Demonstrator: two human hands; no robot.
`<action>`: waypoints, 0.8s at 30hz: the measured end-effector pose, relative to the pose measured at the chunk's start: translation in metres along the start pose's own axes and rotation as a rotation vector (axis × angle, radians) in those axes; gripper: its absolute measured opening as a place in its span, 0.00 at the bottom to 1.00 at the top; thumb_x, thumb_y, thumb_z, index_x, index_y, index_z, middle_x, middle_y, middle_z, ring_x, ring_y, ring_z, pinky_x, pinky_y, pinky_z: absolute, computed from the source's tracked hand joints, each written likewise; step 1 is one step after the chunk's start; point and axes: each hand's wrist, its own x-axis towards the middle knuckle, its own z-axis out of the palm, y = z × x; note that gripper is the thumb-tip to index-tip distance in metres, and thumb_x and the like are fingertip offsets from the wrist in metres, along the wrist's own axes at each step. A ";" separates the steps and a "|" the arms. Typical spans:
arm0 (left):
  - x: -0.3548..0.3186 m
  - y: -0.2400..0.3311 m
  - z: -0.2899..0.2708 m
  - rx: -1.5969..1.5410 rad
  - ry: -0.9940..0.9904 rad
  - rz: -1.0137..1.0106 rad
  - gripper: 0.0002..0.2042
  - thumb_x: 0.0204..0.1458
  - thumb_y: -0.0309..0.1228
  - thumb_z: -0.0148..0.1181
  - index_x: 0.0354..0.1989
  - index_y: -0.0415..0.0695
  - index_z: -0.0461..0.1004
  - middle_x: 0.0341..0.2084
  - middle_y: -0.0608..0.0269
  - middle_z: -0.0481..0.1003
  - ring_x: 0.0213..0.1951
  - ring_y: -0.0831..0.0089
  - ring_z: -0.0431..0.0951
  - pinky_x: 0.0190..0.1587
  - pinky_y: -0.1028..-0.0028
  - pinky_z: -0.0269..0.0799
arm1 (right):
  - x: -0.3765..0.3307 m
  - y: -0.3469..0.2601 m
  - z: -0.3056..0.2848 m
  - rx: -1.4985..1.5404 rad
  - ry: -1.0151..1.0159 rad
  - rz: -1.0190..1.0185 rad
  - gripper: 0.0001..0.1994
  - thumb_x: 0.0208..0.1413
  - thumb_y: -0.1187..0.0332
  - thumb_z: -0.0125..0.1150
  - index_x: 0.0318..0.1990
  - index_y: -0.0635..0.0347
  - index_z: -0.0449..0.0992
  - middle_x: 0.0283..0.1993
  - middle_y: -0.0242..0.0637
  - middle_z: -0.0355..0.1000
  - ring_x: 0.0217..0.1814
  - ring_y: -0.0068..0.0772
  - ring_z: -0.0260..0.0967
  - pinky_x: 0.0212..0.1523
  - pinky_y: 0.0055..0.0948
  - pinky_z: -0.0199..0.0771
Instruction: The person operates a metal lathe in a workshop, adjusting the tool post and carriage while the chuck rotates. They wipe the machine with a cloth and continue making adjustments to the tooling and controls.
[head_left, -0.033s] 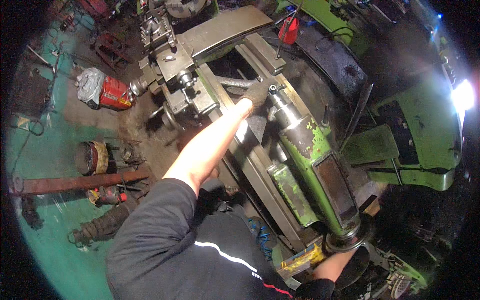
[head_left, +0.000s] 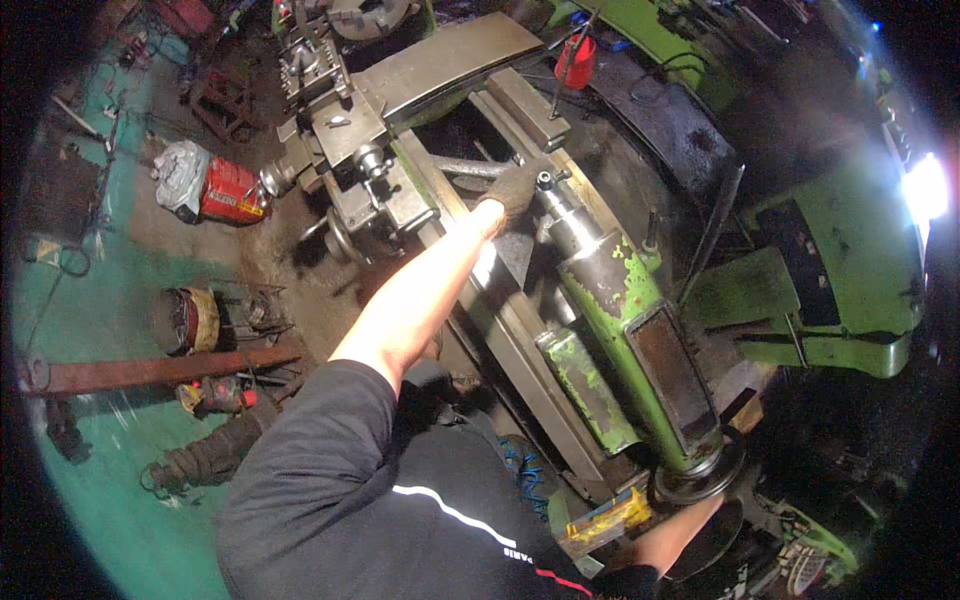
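My left hand (head_left: 515,190), in a dark glove, is at the bare metal quill (head_left: 572,225) of a lathe's green tailstock (head_left: 625,285). Its fingers look curled by the small fitting (head_left: 545,180) at the quill's tip; what they hold is hard to make out against the dark metal. My right forearm (head_left: 680,530) reaches to the round handwheel (head_left: 700,480) at the tailstock's near end. The right hand is mostly hidden behind the wheel's rim, and its fingers do not show.
The lathe bed rails (head_left: 530,350) run diagonally beneath the tailstock. The carriage (head_left: 385,190) with its handles is to the left, a flat metal plate (head_left: 455,60) beyond. A red bucket (head_left: 228,188) and a red beam (head_left: 160,370) are on the green floor.
My right forearm has shifted slightly to the right along the handwheel's rim. My left hand stays at the quill's tip.
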 end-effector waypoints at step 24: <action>0.009 -0.007 0.010 0.145 0.038 0.170 0.19 0.73 0.34 0.42 0.64 0.51 0.77 0.56 0.36 0.81 0.59 0.40 0.81 0.61 0.47 0.75 | 0.024 -0.013 0.005 0.455 -0.175 0.297 0.39 0.64 0.47 0.66 0.75 0.61 0.65 0.74 0.50 0.69 0.75 0.48 0.66 0.76 0.46 0.67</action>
